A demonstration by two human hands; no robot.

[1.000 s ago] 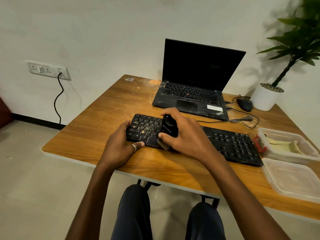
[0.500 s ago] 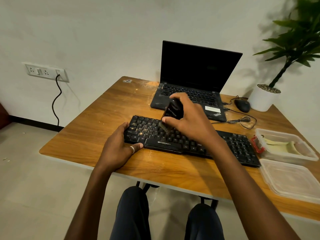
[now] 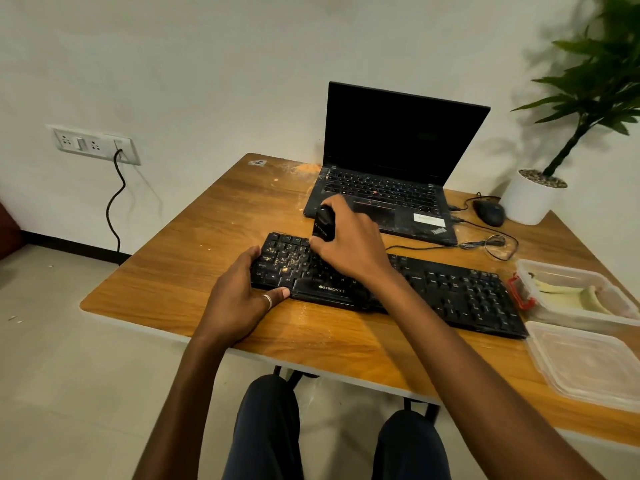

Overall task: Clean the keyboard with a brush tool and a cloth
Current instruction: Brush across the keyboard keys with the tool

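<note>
- Legs [image 3: 266, 427] in dark trousers show under the table's [image 3: 194, 244] near edge.
- Left hand [image 3: 239, 303] grasps the keyboard's [image 3: 450, 296] left end; the ringed thumb lies on the front edge, the fingers curl over the side.
- The keyboard lies across the table's middle; pale crumbs [image 3: 287, 259] speckle its left keys.
- Right hand [image 3: 349, 247] is clenched round a black brush [image 3: 323, 225], held upright over the keyboard's far left rows; the bristles are hidden, so I cannot tell if they touch.
- To the right a lid [image 3: 585, 362] lies beside a clear box [image 3: 581, 292]; the box sits just beside the keyboard's right end.
- Farther back: an open laptop [image 3: 398, 150], screen dark; a mouse [image 3: 490, 213]; a white plant pot [image 3: 533, 199].
</note>
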